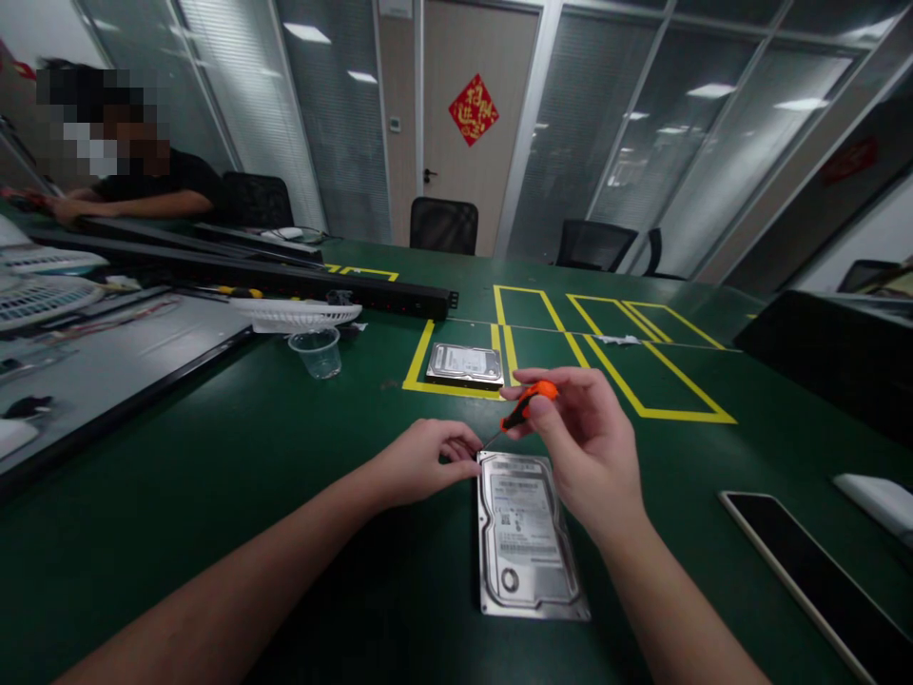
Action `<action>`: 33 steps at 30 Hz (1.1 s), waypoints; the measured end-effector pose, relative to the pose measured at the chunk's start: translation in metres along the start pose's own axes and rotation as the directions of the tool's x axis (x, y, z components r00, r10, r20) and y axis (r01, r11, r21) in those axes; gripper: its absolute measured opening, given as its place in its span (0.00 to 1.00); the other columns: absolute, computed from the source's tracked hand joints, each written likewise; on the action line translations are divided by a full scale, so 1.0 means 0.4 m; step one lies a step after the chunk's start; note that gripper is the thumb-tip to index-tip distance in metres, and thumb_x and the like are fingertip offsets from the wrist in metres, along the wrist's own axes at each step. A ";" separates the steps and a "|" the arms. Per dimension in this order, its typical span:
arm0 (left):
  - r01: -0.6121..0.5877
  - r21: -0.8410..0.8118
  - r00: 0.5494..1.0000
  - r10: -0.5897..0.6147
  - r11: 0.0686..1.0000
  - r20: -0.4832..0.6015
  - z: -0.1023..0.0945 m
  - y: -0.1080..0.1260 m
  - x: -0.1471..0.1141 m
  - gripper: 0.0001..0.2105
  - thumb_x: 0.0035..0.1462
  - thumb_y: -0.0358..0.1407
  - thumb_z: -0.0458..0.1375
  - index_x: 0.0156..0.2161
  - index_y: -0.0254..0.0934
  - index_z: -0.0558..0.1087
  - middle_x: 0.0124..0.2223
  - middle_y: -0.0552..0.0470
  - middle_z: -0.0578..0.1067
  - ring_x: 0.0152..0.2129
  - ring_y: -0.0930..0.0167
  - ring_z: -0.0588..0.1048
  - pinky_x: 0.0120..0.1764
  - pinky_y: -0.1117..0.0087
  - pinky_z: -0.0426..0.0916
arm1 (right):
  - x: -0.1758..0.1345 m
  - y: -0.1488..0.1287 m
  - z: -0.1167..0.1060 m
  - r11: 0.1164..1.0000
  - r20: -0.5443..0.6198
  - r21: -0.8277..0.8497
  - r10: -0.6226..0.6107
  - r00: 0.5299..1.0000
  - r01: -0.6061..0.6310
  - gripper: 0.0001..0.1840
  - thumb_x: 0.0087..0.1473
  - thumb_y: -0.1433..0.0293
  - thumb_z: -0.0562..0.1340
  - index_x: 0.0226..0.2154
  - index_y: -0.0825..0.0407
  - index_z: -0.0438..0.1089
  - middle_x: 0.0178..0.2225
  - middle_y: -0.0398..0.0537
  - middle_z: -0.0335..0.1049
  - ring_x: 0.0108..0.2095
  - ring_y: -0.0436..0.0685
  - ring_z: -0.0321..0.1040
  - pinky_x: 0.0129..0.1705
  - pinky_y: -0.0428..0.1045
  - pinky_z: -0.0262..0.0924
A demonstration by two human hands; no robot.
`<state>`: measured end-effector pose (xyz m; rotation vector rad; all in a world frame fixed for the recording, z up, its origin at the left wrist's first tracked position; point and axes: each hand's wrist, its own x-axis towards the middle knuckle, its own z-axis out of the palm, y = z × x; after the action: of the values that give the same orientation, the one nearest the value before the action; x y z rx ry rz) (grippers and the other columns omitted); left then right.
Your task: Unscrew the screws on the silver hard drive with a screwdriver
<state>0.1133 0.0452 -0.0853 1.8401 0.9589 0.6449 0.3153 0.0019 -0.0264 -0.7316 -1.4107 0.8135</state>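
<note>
Where the surface (677,476) comes toward the wearer, one drive (524,533), silver, lies label up, a short edge facing the near side.

Screwdriver (523,409), orange and black: slanted, shaft reaching down to the drive's far left corner; contact of the tip too small to confirm.

Right hand (595,447): closed about the screwdriver's handle, thumb and fingers bent, at the drive's far right corner.

Left hand (428,461): half curled, fingertips at the drive's far left corner, thumb by its left edge; whether anything small is pinched there cannot be told.

Second drive (465,363): label up, beyond the first, inside a rectangle of yellow tape (419,352), close to that rectangle's near edge.

Cup (320,354), clear, upright: left of the second drive.

Phone (813,580): dark screen up, toward the surface's near right corner.

Panel (164,352), grey: toward the left edge.

Bar (399,297), long, black: beyond the cup, running in from the left.

Person (178,185), dark top: seated toward the far left corner.

Chairs (443,228): along the far edge.
</note>
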 end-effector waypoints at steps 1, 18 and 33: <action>-0.001 0.000 1.000 0.001 1.000 -0.001 0.000 0.002 0.000 0.12 0.57 0.35 0.69 0.45 0.32 0.80 0.41 0.45 0.84 0.36 0.65 0.82 0.44 0.64 0.77 | 0.000 -0.002 0.002 1.000 -0.006 0.006 -0.004 1.000 0.004 0.08 0.66 0.68 0.66 0.47 0.46 0.71 0.51 0.49 0.76 0.47 0.58 0.80 0.36 0.49 0.81; -0.005 -0.023 1.000 0.005 1.000 -0.002 0.002 -0.002 0.001 0.12 0.57 0.34 0.69 0.45 0.31 0.80 0.40 0.45 0.83 0.36 0.65 0.81 0.43 0.63 0.77 | 0.000 -0.001 -0.001 1.000 -0.016 -0.001 0.000 1.000 0.000 0.09 0.64 0.68 0.68 0.47 0.46 0.73 0.50 0.50 0.77 0.47 0.58 0.80 0.36 0.49 0.80; -0.008 -0.005 1.000 0.008 1.000 -0.008 0.001 0.003 -0.002 0.11 0.56 0.35 0.69 0.44 0.32 0.80 0.40 0.45 0.84 0.36 0.66 0.82 0.42 0.65 0.77 | 0.001 -0.004 -0.001 1.000 -0.006 -0.002 -0.004 1.000 0.004 0.08 0.66 0.67 0.66 0.48 0.45 0.73 0.50 0.49 0.77 0.47 0.58 0.80 0.35 0.50 0.80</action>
<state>0.1134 0.0442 -0.0845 1.8391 0.9553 0.6595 0.3157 0.0013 -0.0249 -0.7324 -1.4078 0.8062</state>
